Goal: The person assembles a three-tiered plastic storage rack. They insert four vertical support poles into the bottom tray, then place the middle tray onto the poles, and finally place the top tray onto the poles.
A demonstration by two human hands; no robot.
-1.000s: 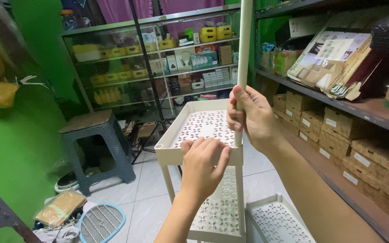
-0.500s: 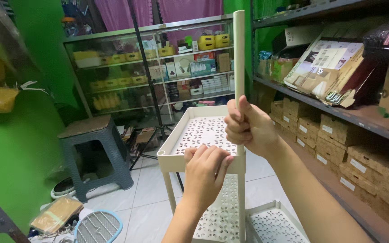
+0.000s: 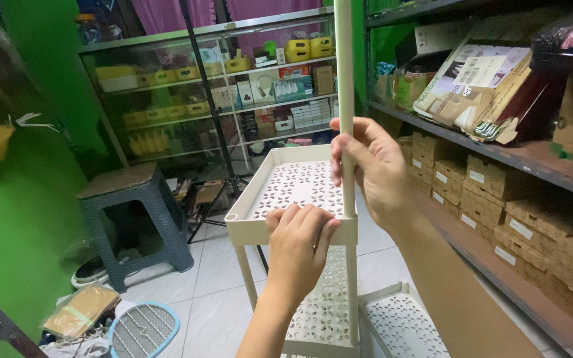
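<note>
The right hand (image 3: 376, 169) is gripping a cream plastic pole (image 3: 345, 86), fingers curled around it, and since a second ago it is holding the pole more nearly upright, the lower end now sitting at the near right corner of the top tray (image 3: 296, 189) instead of hovering above it. That suggests the pole is being seated into the corner socket of the perforated tray. The left hand (image 3: 298, 248), just below and to the left of the right hand, is pressing down on the tray's near rim, fingers bent over the edge and holding nothing else; it is staying there, steadying the rack. Another loose tray (image 3: 406, 325) is lying on the floor below the right forearm. A grey stool (image 3: 134, 212) is standing well to the left of both hands.
</note>
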